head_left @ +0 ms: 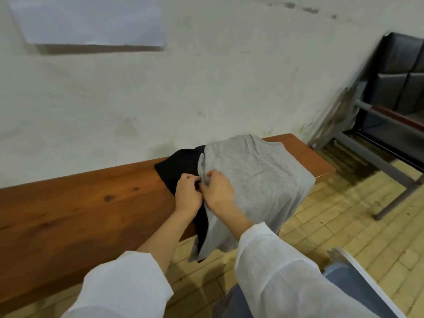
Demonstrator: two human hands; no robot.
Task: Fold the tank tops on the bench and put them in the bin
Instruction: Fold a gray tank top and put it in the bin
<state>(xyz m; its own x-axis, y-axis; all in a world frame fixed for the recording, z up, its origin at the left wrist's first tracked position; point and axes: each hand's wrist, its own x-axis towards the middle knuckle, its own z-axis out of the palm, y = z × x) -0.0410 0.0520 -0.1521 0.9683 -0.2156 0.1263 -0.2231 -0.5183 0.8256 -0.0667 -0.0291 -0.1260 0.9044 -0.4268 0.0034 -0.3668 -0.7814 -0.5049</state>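
Right hand point(218, 191) is pinching the limp, light grey top point(259, 180) at its 9 o'clock edge, likely the best hold; left hand point(188, 196) is curling alongside, grip unclear.

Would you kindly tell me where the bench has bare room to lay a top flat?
The long bare stretch of bench left of the black tank top, between wall and front edge; a small corner beyond the grey tank top. Crowded where left hand and right hand meet on the tops.
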